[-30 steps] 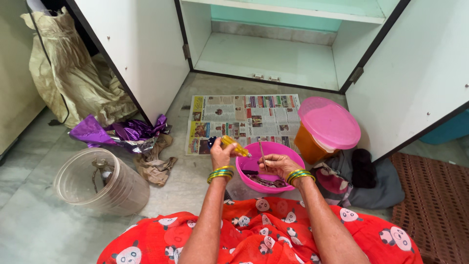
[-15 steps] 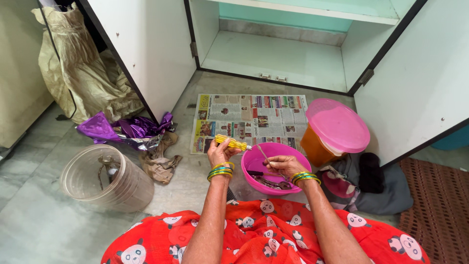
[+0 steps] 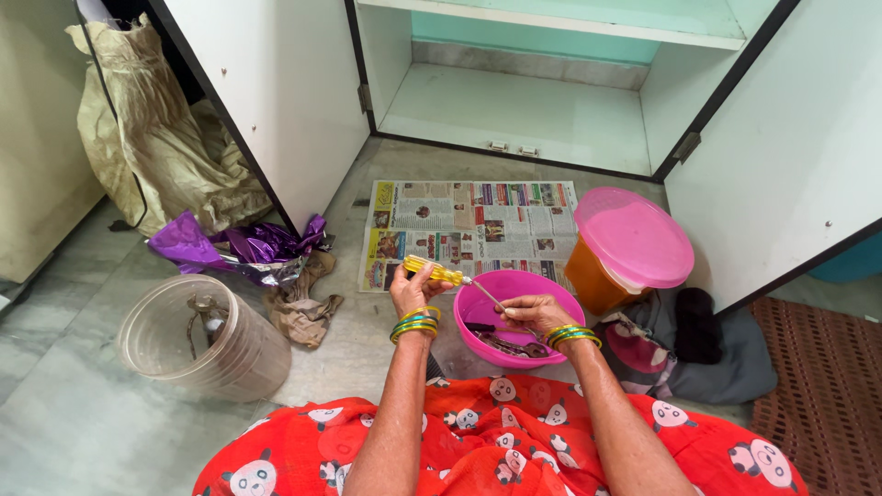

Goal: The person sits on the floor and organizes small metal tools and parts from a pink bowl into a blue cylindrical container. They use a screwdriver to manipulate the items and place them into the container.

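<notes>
L hand grips yellow screwdriver handle, R hand pinches its metal shaft over pink bowl; other tools in bowl not yet handled.

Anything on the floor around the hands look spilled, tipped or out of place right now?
The clear plastic jar lies tipped on its side, left of the left hand, open with some dark bits inside. Crumpled purple foil and a brown rag lie loose beside it. Nothing looks spilled; the pink bowl sits upright.
</notes>
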